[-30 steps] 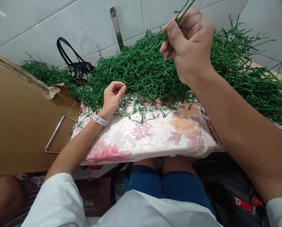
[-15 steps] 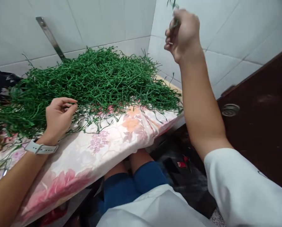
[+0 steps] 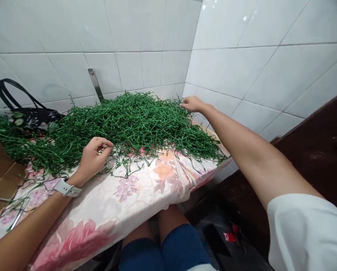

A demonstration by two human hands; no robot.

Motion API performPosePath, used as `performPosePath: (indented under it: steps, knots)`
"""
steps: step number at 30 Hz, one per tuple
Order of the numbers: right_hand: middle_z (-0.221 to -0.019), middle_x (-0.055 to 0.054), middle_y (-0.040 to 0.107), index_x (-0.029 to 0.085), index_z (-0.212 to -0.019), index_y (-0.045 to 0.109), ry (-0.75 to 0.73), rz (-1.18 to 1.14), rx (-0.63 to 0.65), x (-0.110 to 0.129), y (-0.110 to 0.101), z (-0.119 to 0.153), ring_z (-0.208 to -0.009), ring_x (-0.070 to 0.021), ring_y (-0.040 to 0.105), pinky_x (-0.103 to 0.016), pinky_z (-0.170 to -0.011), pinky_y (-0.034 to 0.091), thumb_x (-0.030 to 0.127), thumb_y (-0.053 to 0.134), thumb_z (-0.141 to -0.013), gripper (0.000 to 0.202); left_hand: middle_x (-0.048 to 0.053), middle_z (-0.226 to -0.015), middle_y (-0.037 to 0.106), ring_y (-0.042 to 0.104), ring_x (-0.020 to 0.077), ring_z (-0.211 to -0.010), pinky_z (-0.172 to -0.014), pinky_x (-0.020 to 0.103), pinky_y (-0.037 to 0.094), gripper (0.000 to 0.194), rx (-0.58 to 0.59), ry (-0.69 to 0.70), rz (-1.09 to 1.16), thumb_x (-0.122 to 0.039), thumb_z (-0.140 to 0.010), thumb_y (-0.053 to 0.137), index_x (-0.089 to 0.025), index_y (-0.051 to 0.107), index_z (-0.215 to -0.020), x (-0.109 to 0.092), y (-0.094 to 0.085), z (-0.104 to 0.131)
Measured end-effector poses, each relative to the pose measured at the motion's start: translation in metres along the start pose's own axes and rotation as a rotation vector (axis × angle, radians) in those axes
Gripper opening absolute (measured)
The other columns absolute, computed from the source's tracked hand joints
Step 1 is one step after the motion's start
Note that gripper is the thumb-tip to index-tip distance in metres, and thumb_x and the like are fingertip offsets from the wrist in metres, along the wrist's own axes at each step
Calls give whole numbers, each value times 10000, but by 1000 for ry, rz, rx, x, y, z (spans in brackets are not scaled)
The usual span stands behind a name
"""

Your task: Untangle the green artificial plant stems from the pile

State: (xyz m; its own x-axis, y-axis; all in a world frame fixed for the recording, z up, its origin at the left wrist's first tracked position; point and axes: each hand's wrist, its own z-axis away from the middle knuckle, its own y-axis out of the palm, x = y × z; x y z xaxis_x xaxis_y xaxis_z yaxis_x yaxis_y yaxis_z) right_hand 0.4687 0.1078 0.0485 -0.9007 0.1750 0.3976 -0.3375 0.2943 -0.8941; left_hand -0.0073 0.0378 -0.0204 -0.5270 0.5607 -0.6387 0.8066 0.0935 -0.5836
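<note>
A broad heap of thin green cords, with small knots at their ends, covers the back of the table. At the heap's front edge, my left hand rests over the cloth, thumb and forefinger pinched together. Whatever lies between those fingertips is too small to make out. My right hand reaches to the far right end of the heap, its fingers closed on a green cord that shows at the fingertips. Loose cords lie scattered on the cloth in front of the heap.
A flowered cloth covers the table. A cardboard box and a dark flowered bag stand at the left. A metal strip leans on the tiled wall. A phone lies below, on a dark surface.
My right hand has come down from high in front of the wall to the right end of the heap. The view has tilted up; my left hand keeps its pinch by the front edge.
</note>
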Motion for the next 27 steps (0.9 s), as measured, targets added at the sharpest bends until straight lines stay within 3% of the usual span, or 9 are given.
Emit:
performPosePath:
  steps: [4, 7, 11, 15, 18, 21, 23, 27]
  knots:
    - [-1164, -161, 736, 90, -1083, 735, -52, 182, 86, 0, -3, -6, -1192, -296, 669, -418, -1062, 525, 310, 666, -1009, 242, 58, -903, 669, 625, 192, -806, -737, 341, 485, 166, 8, 7, -26, -314, -815, 607, -206, 730, -841, -1, -1, 1]
    - [-1357, -123, 655, 147, -1365, 639, -43, 254, 101, 4, -6, -3, -1186, -253, 680, -461, -1004, 608, 400, 676, -1033, 419, 74, -920, 680, 636, 200, -802, -705, 332, 488, 219, 49, 0, -14, -347, -820, 586, -194, 739, -853, -3, -1, 2]
    - [-1361, -124, 652, 154, -1375, 632, -41, 266, 48, 9, -12, 7, -1182, -245, 681, -462, -999, 610, 397, 675, -1035, 420, 92, -933, 699, 657, 210, -820, -673, 317, 481, 244, 40, 27, 11, -350, -813, 565, -186, 743, -840, -5, -1, 4]
    - [-1365, -122, 651, 158, -1375, 633, -35, 159, -137, 26, -15, 16, -1185, -245, 680, -462, -1002, 610, 397, 672, -1037, 416, 84, -925, 698, 647, 184, -802, -739, 320, 513, 201, -4, 83, 14, -278, -815, 545, -183, 722, -822, -5, -3, 6]
    - [-1321, -120, 669, 146, -1351, 641, -83, 7, -232, 52, -9, 20, -1142, -234, 693, -445, -974, 618, 395, 661, -1043, 396, 96, -978, 698, 663, 195, -870, -835, 353, 548, 215, 2, 89, -35, -209, -845, 508, -173, 719, -855, -1, -5, 6]
    - [-962, -108, 718, 93, -1125, 662, -238, -136, -276, 92, 8, 33, -815, -184, 702, -328, -759, 604, 334, 428, -1110, 337, 119, -1018, 693, 656, 240, -986, -931, 412, 553, 234, -9, 154, -193, -179, -894, 492, -166, 725, -899, 4, -6, 8]
    - [-811, -74, 687, 132, -1026, 636, -398, -190, -253, 124, 24, 52, -681, -167, 652, -286, -660, 554, 329, 346, -1091, 357, 143, -1076, 697, 645, 272, -1030, -943, 444, 547, 245, -30, 226, -356, -170, -921, 490, -161, 734, -941, 7, -8, 9]
    - [-779, -65, 695, 192, -947, 631, -796, -176, -78, 189, 68, 116, -683, -180, 649, -300, -667, 543, 409, 370, -1050, 355, 212, -1320, 683, 615, 353, -1262, -1066, 505, 495, 316, -49, 276, -610, -132, -932, 485, -116, 737, -1123, 9, -19, 8]
